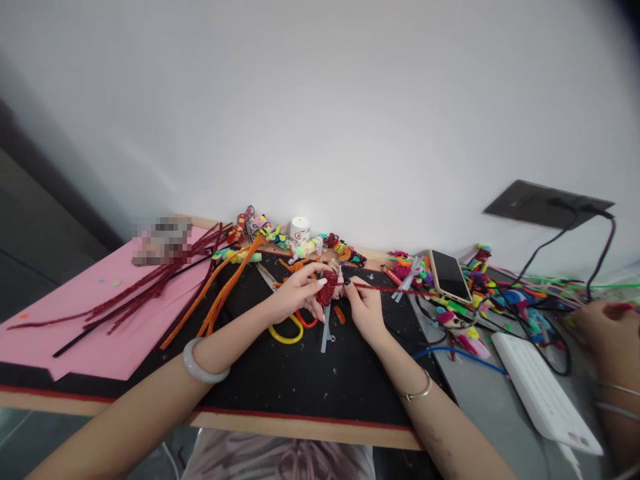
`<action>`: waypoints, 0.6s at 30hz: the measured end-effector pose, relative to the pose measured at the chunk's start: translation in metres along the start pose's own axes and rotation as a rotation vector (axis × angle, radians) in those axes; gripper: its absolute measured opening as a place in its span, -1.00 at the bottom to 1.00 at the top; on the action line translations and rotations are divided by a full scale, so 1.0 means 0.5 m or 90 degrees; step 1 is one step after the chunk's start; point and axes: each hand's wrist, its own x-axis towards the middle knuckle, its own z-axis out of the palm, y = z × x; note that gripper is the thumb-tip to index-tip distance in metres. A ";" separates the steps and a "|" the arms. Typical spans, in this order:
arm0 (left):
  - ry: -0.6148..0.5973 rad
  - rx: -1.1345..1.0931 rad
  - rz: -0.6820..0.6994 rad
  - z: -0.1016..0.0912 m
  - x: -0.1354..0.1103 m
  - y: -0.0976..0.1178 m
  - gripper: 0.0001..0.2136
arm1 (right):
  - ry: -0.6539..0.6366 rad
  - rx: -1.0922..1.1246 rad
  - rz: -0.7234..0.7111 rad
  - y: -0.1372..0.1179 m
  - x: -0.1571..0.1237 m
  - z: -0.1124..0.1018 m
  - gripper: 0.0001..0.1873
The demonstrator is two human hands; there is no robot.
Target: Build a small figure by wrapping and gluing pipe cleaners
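Observation:
My left hand [296,293] is closed around a small dark red coil of fuzzy pipe cleaner [327,288], held just above the black mat [300,380]. My right hand [364,305] pinches the loose red strand [395,289] that runs from the coil off to the right. Both hands meet at the middle of the mat. A pale bangle sits on my left wrist and a thin metal bracelet on my right wrist.
Yellow-handled scissors [286,331] lie under my hands. Orange pipe cleaners [220,300] and dark red ones [145,287] lie on a pink sheet [85,320] at left. A phone [449,275], a white power strip [543,393], cables and colourful craft pieces crowd the right, where another person's hand [605,327] rests.

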 end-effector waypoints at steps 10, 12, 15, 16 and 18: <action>-0.069 -0.104 -0.051 -0.006 0.000 0.012 -0.62 | -0.002 -0.038 -0.010 0.001 -0.005 0.002 -0.64; -0.048 -0.066 -0.049 -0.002 -0.001 0.014 -0.60 | -0.004 -0.036 -0.013 0.000 -0.006 0.003 -0.64; -0.013 0.013 -0.021 0.006 -0.002 0.010 -0.54 | -0.009 -0.041 -0.018 0.001 -0.008 0.004 -0.66; -0.007 0.031 -0.009 0.007 -0.002 0.007 -0.53 | -0.010 -0.047 -0.018 0.002 -0.009 0.005 -0.67; -0.002 0.047 0.005 0.008 -0.001 0.002 -0.53 | -0.016 -0.057 -0.020 0.003 -0.010 0.007 -0.67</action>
